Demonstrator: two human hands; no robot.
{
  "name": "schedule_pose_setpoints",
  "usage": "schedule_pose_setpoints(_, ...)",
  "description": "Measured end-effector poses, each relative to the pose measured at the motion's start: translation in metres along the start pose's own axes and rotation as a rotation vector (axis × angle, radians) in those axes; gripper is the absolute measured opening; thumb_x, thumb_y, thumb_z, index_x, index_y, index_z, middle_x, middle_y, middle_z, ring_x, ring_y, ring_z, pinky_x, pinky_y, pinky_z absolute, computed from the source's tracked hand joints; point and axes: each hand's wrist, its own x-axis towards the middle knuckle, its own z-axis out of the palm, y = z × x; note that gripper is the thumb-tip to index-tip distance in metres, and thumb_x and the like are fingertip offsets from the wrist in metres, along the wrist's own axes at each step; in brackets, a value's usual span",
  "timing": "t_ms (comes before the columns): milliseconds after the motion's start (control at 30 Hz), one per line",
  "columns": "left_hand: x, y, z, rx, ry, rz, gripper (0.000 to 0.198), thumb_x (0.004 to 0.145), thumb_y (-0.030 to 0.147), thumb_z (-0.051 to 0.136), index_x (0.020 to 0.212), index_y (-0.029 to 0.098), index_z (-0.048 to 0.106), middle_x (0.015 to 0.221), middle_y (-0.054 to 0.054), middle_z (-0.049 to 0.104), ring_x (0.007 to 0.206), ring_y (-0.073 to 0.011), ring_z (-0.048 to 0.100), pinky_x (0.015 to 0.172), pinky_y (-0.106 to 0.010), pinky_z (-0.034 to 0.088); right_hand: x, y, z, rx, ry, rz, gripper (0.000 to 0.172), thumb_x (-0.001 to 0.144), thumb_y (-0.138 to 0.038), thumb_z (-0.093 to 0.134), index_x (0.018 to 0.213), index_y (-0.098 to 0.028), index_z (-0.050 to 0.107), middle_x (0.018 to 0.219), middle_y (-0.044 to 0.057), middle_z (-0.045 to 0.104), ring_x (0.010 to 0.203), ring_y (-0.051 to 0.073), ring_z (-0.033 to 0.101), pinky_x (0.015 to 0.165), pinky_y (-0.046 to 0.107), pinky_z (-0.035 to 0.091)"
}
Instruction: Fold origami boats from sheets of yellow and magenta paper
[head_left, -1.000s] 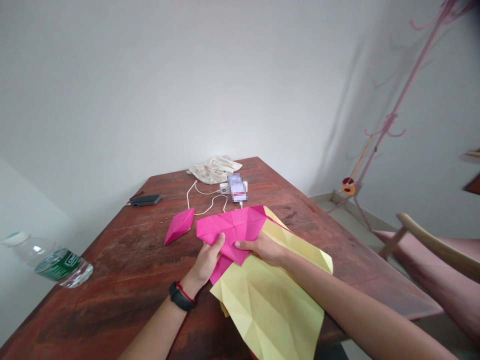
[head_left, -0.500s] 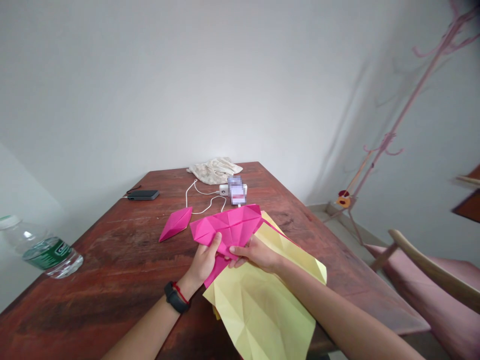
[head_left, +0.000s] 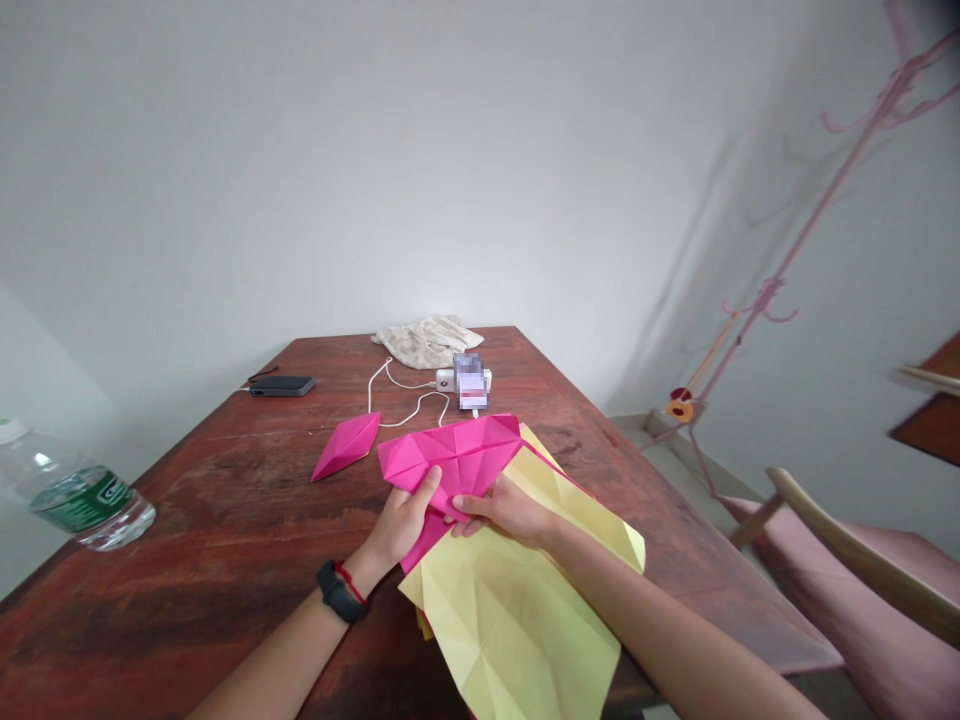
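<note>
Both my hands grip a creased sheet of pink origami paper [head_left: 457, 450] at its near edge. My left hand [head_left: 401, 515] pinches its lower left part, thumb on top. My right hand [head_left: 502, 510] holds the lower middle, its thumb pressed on the paper and its other fingers partly hidden beneath. Under my right hand and forearm lies creased yellow paper [head_left: 517, 620], reaching over the table's near edge. A folded pink paper piece [head_left: 346, 446] with pointed ends rests on the table to the left of my hands.
On the wooden table [head_left: 225, 560] stand a water bottle [head_left: 82, 495] at left and a phone [head_left: 471, 385] with white cables. A dark power bank [head_left: 282, 386] and a crumpled cloth [head_left: 427, 342] lie farther back. At right are a chair [head_left: 862, 560] and a pink coat rack [head_left: 817, 210].
The view has shifted slightly, so most things appear a little farther left. Both hands keep their hold on the pink paper, with hardly any movement of the fingers.
</note>
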Motion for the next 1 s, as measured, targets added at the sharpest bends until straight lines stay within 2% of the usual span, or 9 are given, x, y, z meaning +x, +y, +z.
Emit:
schedule_pose_setpoints(333,0.0015,-0.0011,-0.0002,-0.003,-0.011,-0.016,0.045,0.086,0.062,0.060,0.073,0.019,0.062,0.072,-0.002,0.070,0.075,-0.0223,0.066,0.081,-0.035,0.053,-0.0006,-0.0013,0.0007,-0.019,-0.002,0.007,0.047,0.074,-0.052,0.081,0.096,-0.012,0.068,0.085,0.010,0.076,0.069,0.020,0.074,0.067,0.033,0.061)
schedule_pose_setpoints(1000,0.0021,-0.0014,-0.0007,-0.046,-0.015,-0.037,0.038,0.086,0.056,0.063,0.075,0.019,0.063,0.073,-0.001,0.070,0.075,-0.0211,0.065,0.082,-0.035,0.050,-0.0020,-0.0039,0.0020,0.002,0.000,0.013,0.045,0.073,-0.051,0.082,0.094,-0.012,0.070,0.082,0.008,0.076,0.068,0.019,0.073,0.067,0.032,0.060)
